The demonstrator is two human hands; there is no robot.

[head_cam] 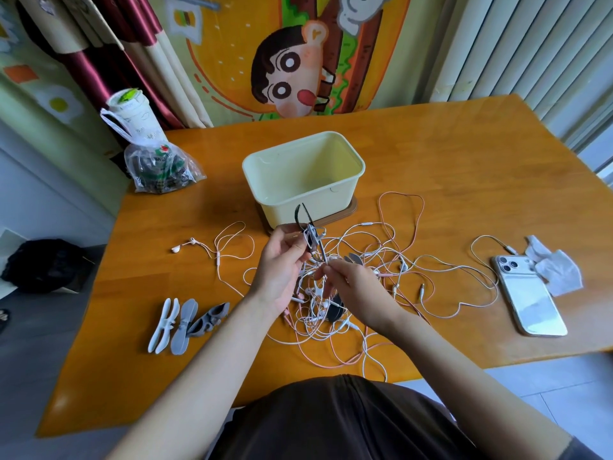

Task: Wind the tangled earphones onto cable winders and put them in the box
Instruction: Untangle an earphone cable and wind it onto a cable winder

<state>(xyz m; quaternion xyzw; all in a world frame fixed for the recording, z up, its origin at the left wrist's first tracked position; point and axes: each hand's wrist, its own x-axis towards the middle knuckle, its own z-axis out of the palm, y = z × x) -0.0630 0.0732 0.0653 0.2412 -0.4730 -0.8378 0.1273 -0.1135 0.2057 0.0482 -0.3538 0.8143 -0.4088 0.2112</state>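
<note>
A tangle of white and pink earphones (pixel 361 287) lies on the orange wooden table (pixel 431 167), in front of an open cream box (pixel 303 180). My left hand (pixel 282 263) holds a dark cable winder (pixel 306 227) upright above the tangle, with white cable wrapped round its middle. My right hand (pixel 351 280) pinches a stretch of cable just below the winder. Three spare winders (pixel 185 322), white and grey, lie at the front left. One white earbud (pixel 177 249) trails out to the left.
A white phone (pixel 527 293) lies at the right with a cable plugged in, beside crumpled white tissue (pixel 557 268). A clear plastic bag (pixel 159 167) and a paper cup (pixel 131 114) stand at the back left. The table's front edge is close to my body.
</note>
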